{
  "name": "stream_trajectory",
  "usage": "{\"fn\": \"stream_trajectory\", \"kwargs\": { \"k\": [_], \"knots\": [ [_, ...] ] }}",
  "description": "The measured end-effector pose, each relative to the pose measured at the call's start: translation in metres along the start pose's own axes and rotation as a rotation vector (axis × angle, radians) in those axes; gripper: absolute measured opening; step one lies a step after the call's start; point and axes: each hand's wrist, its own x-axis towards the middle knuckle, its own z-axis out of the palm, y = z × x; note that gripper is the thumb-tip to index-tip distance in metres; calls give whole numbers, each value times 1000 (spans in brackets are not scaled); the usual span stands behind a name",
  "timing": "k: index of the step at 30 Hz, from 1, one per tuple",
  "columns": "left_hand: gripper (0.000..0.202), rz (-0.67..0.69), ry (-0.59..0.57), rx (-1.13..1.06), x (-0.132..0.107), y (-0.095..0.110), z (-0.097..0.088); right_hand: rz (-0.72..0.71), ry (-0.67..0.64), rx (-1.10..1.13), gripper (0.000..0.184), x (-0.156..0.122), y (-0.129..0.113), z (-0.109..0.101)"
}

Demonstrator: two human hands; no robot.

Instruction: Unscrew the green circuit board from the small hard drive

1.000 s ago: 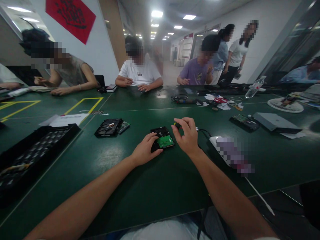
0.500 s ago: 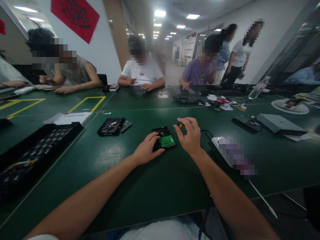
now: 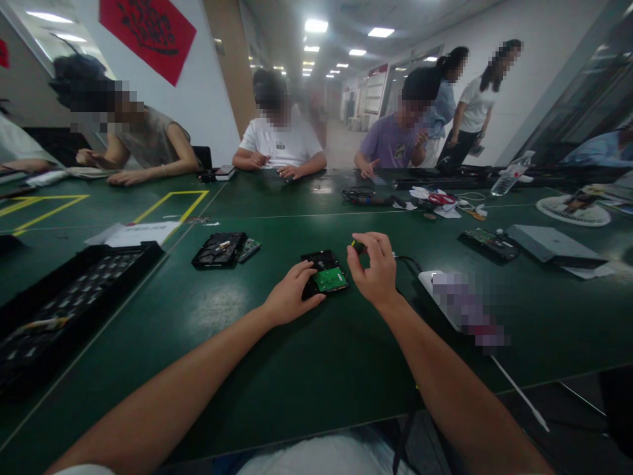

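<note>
A black hard drive [image 3: 324, 270] with a green circuit board on top lies on the green table [image 3: 306, 369] in front of me. My left hand [image 3: 289, 297] rests on the drive's left side, fingers curled over its edge. My right hand [image 3: 376, 269] hovers just right of the drive, its fingers pinched round the black and yellow handle of a small screwdriver [image 3: 357, 247]. The screwdriver's tip is too small to make out.
A second opened drive [image 3: 220, 249] lies to the left, a black tray [image 3: 64, 297] further left. A white device [image 3: 445, 297] with a black cable sits at my right. More boards, a grey box [image 3: 544, 244] and a bottle stand beyond. Several people sit across the table.
My right hand has shifted slightly left and closed tighter round the screwdriver. The left hand stays on the drive.
</note>
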Motion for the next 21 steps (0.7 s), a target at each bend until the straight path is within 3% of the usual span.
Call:
{"fn": "stream_trajectory", "kwargs": {
  "k": [21],
  "knots": [
    [65, -3, -6, 5, 0, 0, 0, -5, 3, 14, 31, 0, -2, 1]
  ]
}}
